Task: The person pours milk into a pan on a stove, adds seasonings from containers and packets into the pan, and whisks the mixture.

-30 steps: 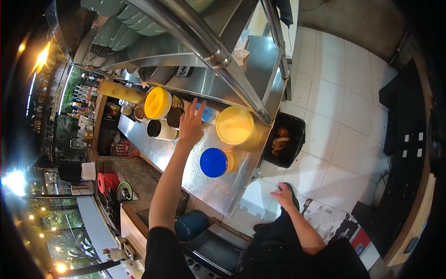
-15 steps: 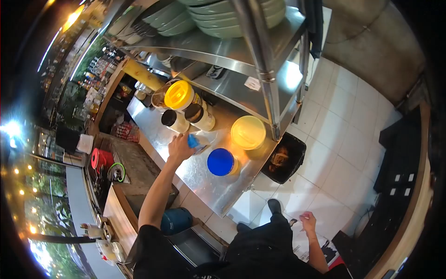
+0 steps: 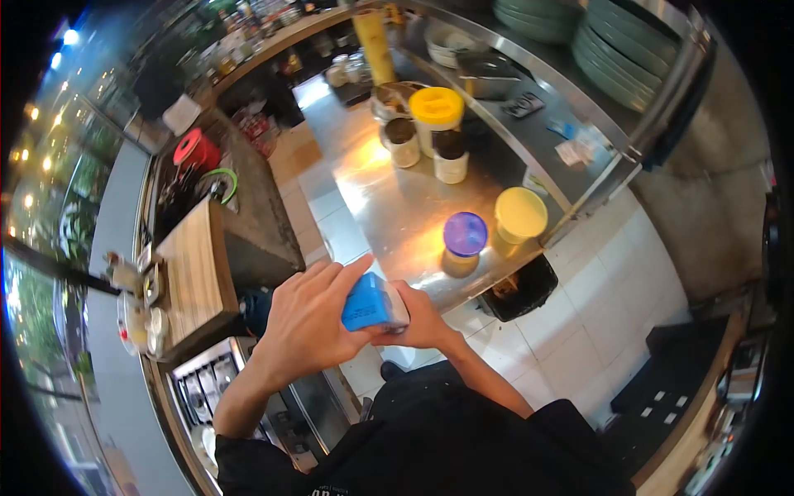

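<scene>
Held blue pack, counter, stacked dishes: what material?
Blue pack: carton or plastic, smooth; boxy shape, but the look leaves it open.
Counter: probably polished stainless steel; grey with bright reflections.
Stacked dishes: maybe glazed ceramic or melamine; smooth green, soft sheen.

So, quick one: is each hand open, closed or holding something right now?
Left hand: holding a blue-and-white, box-shaped package.
Right hand: holding the same package from the other side.
</scene>
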A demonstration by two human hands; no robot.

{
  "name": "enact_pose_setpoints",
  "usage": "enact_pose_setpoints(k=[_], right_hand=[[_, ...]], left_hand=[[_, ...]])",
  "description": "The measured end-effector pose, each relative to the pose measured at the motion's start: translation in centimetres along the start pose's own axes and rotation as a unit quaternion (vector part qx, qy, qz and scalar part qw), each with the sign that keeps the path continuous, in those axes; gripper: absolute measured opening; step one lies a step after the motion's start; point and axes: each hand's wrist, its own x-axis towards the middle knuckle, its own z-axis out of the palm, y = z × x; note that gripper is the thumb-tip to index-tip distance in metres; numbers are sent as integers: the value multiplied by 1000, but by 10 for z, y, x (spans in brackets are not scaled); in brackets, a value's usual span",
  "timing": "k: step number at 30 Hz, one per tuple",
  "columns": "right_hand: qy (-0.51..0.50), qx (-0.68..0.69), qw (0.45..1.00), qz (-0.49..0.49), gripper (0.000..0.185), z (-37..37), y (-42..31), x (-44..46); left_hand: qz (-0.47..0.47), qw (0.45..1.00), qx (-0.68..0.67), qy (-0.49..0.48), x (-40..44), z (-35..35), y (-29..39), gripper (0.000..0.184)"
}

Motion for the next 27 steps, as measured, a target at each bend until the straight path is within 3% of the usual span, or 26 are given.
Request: enact_pose_setpoints(k=[2,3,4,6,8,12,14,15,16,18,19,20,22,23,24,25,27], right_hand=[[-3,-23,999,-30,76,31,-7,-5],[-11,-41,996,-77,70,39,-11,-4],[-41,-56,994,-85,69,46,-32,2],[-33,-2,999,-32,72,86,-24,6],[-91,72,990,81,69,132,-27,9],[-180,189,959,114,68,201,-56,30],[-270,153,946,95,69,215,-33,39],[-291,155,939,97,69,226,-33,44],[-325,149,928,106,69,238,-35,51],[-377,143,908,113,69,266,-43,64],[-359,157,910,131,69,282,-48,69],[-341,173,912,149,69,299,-53,75],[-342,195,912,113,69,335,-66,85],[-306,154,936,74,68,351,-78,87],[-268,111,956,36,68,361,-85,90],[-273,93,957,4,67,374,-74,96],[-299,121,947,4,67,393,-67,104]], left_hand=[[37,998,18,38,-44,-13,-14,70],[101,994,17,24,-66,-18,-26,68],[57,997,31,50,-87,-24,-41,68],[221,972,72,36,-125,-39,-70,54],[217,968,122,36,-158,-61,-98,48],[116,981,154,-10,-234,-87,-131,43],[164,961,221,-5,-267,-95,-148,42],[201,952,227,41,-281,-101,-156,38],[179,956,227,44,-293,-106,-158,38],[68,962,262,-41,-316,-115,-159,34],[-50,981,189,8,-327,-119,-156,37],[-67,979,193,10,-339,-121,-163,37],[-188,947,257,43,-359,-125,-180,44],[-202,943,262,41,-364,-136,-170,44],[-367,912,184,6,-366,-152,-152,46],[-521,848,100,-24,-371,-163,-139,48],[-495,859,131,20,-396,-152,-141,46]])
